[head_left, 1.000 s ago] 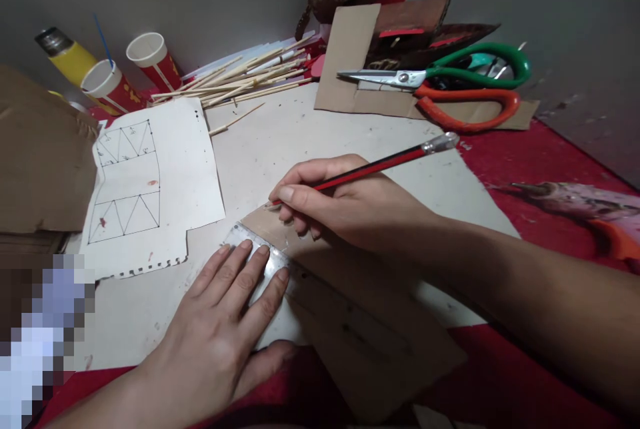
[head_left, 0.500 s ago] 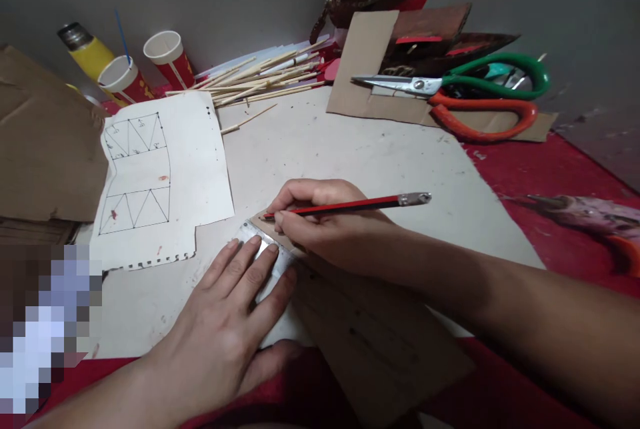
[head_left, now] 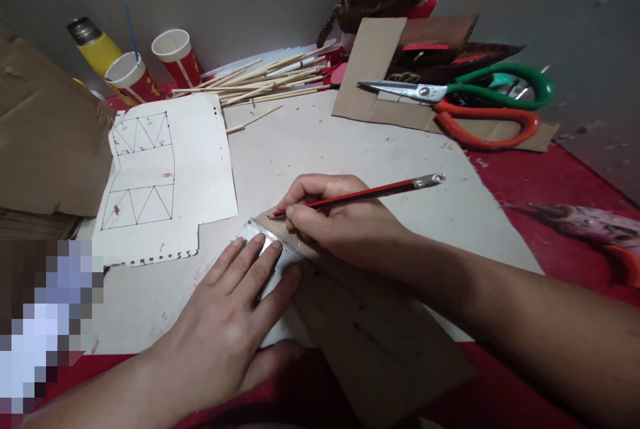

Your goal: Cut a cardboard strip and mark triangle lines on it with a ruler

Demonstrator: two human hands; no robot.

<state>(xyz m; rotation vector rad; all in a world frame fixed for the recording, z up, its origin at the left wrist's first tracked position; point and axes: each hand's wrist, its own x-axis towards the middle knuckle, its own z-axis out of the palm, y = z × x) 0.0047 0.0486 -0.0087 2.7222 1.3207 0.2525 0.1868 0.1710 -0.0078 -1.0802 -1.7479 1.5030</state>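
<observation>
A strip of brown cardboard (head_left: pixel 395 355) runs slantwise toward me over the pale board, with a few dark marks on it. Along its left edge lies a metal ruler (head_left: pixel 270 240). My left hand (head_left: pixel 240 302) presses flat on the ruler, fingers spread, partly covering it. My right hand (head_left: pixel 335 215) grips a red and black pencil (head_left: pixel 373 195) like a pen, its tip at the far end of the cardboard near the ruler's end. The right fingers hide part of the cardboard.
A sheet with a zigzag drawing (head_left: pixel 205 162) lies left. Behind are wooden sticks (head_left: pixel 270 79), paper cups (head_left: pixel 173 49) and a yellow bottle (head_left: pixel 97 49). Scissors (head_left: pixel 425 92) rest on cardboard at back right. A brown cardboard piece (head_left: pixel 50 142) stands far left; pliers-like tool (head_left: pixel 575 219) right.
My right hand and the pencil have shifted slightly up and to the right, and the pencil leans a little more steeply. The left hand stays on the ruler. The view has shifted slightly.
</observation>
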